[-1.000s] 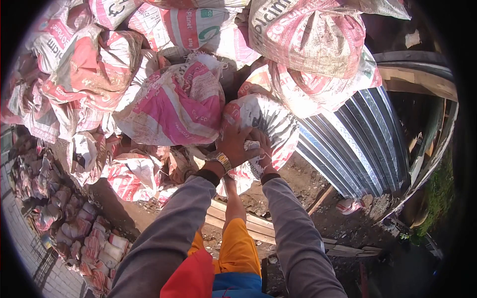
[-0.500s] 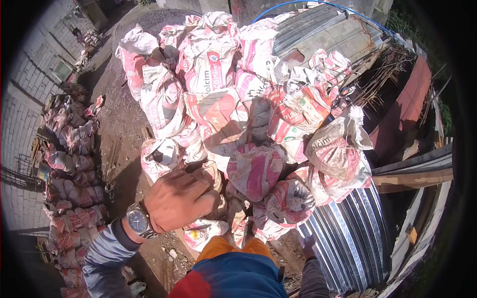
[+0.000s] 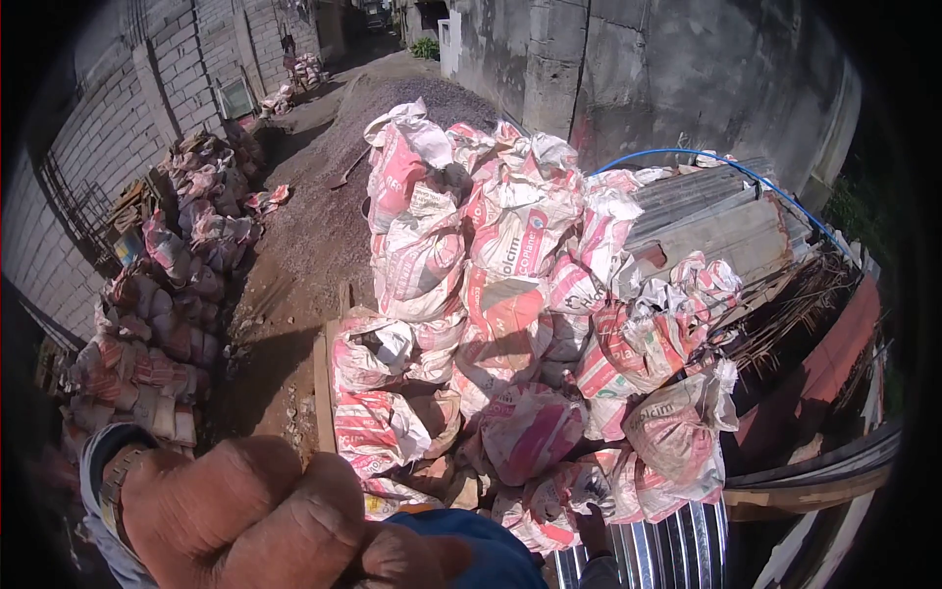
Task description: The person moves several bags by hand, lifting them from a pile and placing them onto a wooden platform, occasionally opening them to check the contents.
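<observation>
My left hand (image 3: 265, 515) is raised close to the camera at the lower left, its fingers curled in, with a metal watch band (image 3: 120, 486) at the wrist. The back of the hand faces me, and its palm side is hidden. Low in the view, my right hand (image 3: 593, 532) is small and dark in shadow. It overlaps the lower edge of a filled red-and-white cement sack (image 3: 564, 501), above shiny corrugated metal sheeting (image 3: 667, 545). In front of me stands a heap of similar filled sacks, among them a pink-striped sack (image 3: 533, 432) and a tied, dirty sack (image 3: 677, 422).
More sacks (image 3: 147, 378) line the block wall (image 3: 103, 128) at left. A gravel pile (image 3: 339, 182) lies behind the heap. Old roofing sheets (image 3: 721, 236), a blue hose (image 3: 667, 152) and thin rusty rods (image 3: 795, 304) are at right. A concrete wall (image 3: 677, 88) stands behind.
The view has tilted up, showing more wall and ground behind. My left hand has come much closer to the camera, down and left. My right hand now overlaps a sack's edge.
</observation>
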Available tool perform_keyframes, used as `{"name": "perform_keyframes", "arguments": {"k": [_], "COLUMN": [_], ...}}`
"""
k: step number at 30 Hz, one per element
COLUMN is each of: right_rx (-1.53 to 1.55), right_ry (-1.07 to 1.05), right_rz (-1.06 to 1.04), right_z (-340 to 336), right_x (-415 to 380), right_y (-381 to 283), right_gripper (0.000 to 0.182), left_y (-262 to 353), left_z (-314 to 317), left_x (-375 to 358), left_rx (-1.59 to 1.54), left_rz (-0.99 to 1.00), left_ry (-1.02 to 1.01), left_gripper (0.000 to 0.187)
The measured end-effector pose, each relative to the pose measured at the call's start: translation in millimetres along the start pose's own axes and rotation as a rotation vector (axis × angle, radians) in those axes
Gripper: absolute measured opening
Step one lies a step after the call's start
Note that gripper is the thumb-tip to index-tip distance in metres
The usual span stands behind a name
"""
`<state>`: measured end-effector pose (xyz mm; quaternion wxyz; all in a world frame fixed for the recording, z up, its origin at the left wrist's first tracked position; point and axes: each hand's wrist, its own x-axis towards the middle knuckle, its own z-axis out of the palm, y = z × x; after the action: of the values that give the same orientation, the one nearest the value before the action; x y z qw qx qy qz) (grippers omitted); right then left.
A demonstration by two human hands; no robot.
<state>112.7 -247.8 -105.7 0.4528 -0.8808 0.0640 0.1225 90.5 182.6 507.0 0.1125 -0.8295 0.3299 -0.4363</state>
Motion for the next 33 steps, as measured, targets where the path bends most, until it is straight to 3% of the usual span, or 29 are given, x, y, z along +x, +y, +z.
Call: {"name": "perform_keyframes", "arguments": {"k": [2, 5, 6, 7, 8, 9, 10, 11, 12, 13, 14, 16, 18, 19, 20, 21, 22, 24, 27, 28, 30, 33], "right_rx": [0.167, 0.274, 0.321, 0.231, -0.196, -0.048, -0.467, -0.306, -0.136, -0.103, -0.189, -0.150, -0.005, 0.006, 0.016, -0.251, -0.507, -0.358, -0.092, -0.079, -0.091, -0.132], "right_ry": [-0.049, -0.066, -0.073, -0.091, -0.015, -0.070, -0.118, -0.142, -0.166, -0.073, -0.049, -0.218, -0.018, 0.035, 0.087, 0.046, 0.051, -0.014, -0.115, -0.148, -0.203, -0.249], "right_rz": [0.124, 0.148, 0.140, 0.214, -0.386, 0.000, -0.437, -0.216, 0.018, 0.093, -0.050, 0.071, -0.056, -0.074, -0.093, -0.275, -0.469, -0.410, -0.303, -0.327, -0.381, -0.408], "right_z": [1.7, 17.7, 24.6, 25.2, 50.1, 45.7, 51.3, 52.7, 56.6, 44.1, 52.1, 74.3, 70.6, 70.2, 69.7, 63.8, 57.2, 63.1, 78.1, 85.9, 97.1, 102.8], "right_x": [7.5, -1.7, -8.7, -22.0, -16.2, -42.4, -49.8, -57.3, -83.0, -104.6, -112.8, -115.5, -131.6, -141.3, -151.3, -141.2, -132.0, -71.1, 15.9, 32.2, 52.4, 69.4], "right_y": [-11.1, -3.9, -1.6, -13.6, 77.1, 42.6, 78.2, 78.0, 74.8, 26.4, 60.3, 154.2, 138.2, 136.4, 134.5, 128.6, 120.3, 72.8, -83.6, -124.2, -174.8, -206.0], "right_gripper": [0.047, 0.050, 0.050, 0.042, 0.032, 0.025, 0.027, 0.029, 0.031, 0.033, 0.031, 0.032, 0.030, 0.028, 0.027, 0.028, 0.030, 0.030, 0.031, 0.031, 0.032, 0.033], "left_y": [-3.9, -11.2, -15.6, -14.7, -14.2, -9.0, -7.0, -5.1, -6.3, 1.0, 8.2, 34.2, 56.1, 43.2, 40.1, 37.2, 36.4, 29.3, 4.0, -6.0, -13.6, 19.3], "left_z": [8.8, 0.3, -16.3, -18.0, -19.6, -7.4, 1.6, 10.4, 12.3, 13.5, 15.3, 14.0, 21.4, 32.8, 38.2, 43.2, 44.7, 46.0, 65.0, 79.7, 110.6, 160.1], "left_x": [6.4, 8.0, 6.5, 7.2, 7.9, 7.4, -1.7, -10.7, -34.4, -33.5, -32.6, 3.1, 26.4, 33.8, 36.8, 39.6, 42.8, 50.7, 52.5, 48.7, 42.7, 20.0], "left_rx": [0.005, 0.032, -0.140, -0.229, -0.315, -0.212, -0.162, -0.108, -0.068, -0.078, -0.089, -0.143, -0.164, -0.327, -0.395, -0.458, -0.482, -0.460, -0.341, -0.514, -0.406, -0.652], "left_rz": [0.132, 0.254, 0.235, 0.233, 0.218, 0.296, 0.339, 0.377, 0.447, 0.492, 0.536, 0.270, 0.055, 0.375, 0.536, 0.700, 0.652, 0.541, 0.286, 0.104, 0.158, 0.138], "left_ry": [0.178, 0.345, 0.065, -0.070, -0.205, -0.045, 0.034, 0.117, 0.052, 0.032, 0.011, -0.043, -0.045, -0.005, 0.026, 0.047, 0.019, -0.050, -0.210, -0.304, -0.607, -0.408], "left_gripper": [0.031, 0.031, 0.032, 0.032, 0.032, 0.023, 0.021, 0.022, 0.020, 0.020, 0.019, 0.019, 0.022, 0.023, 0.032, 0.042, 0.036, 0.025, 0.016, 0.023, 0.008, 0.011]}}
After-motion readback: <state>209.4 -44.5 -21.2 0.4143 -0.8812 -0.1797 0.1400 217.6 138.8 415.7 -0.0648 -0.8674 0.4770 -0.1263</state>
